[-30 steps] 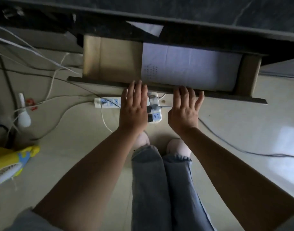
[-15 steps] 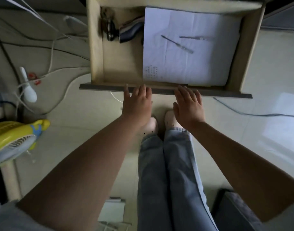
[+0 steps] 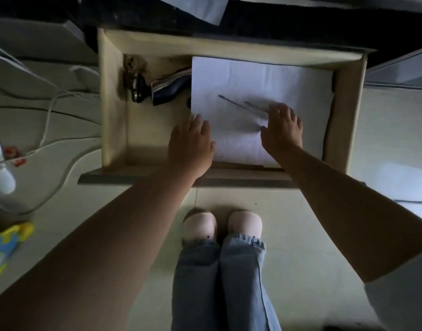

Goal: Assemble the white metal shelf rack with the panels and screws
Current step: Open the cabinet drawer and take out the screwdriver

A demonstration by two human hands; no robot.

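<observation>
Pale floor tiles (image 3: 384, 139) framed a wooden drawer (image 3: 114, 103) standing open beneath a dark desk (image 3: 277, 20), as a person bent over it with both arms extended. The step in hand appeared to be fetching tools before any assembly: no rack, panel or screw was in view, and the job looked barely begun. Two slim metal tools (image 3: 234, 102) (possibly small screwdrivers, though their tips were too fine to read) lay at an angle to each other on a white sheet of paper (image 3: 253, 75) that filled the drawer's right half, toward its back edge. They showed as thin, dark grey shafts, their near ends hidden under the right hand (image 3: 283, 127). That hand's fingers (image 3: 280, 111) were loosely spread and bent over the tools; whether any fingertip touched them could not be told. The left hand (image 3: 191, 144) lay flat at the paper's left edge, fingers close together, gripping nothing. The next move likely called for a fine pinch on those narrow shafts, which sat flush against the paper and offered little to catch. An electric shaver (image 3: 157, 88) rested in the drawer's back left corner, and cables (image 3: 47, 120) trailed over the floor beside it.
</observation>
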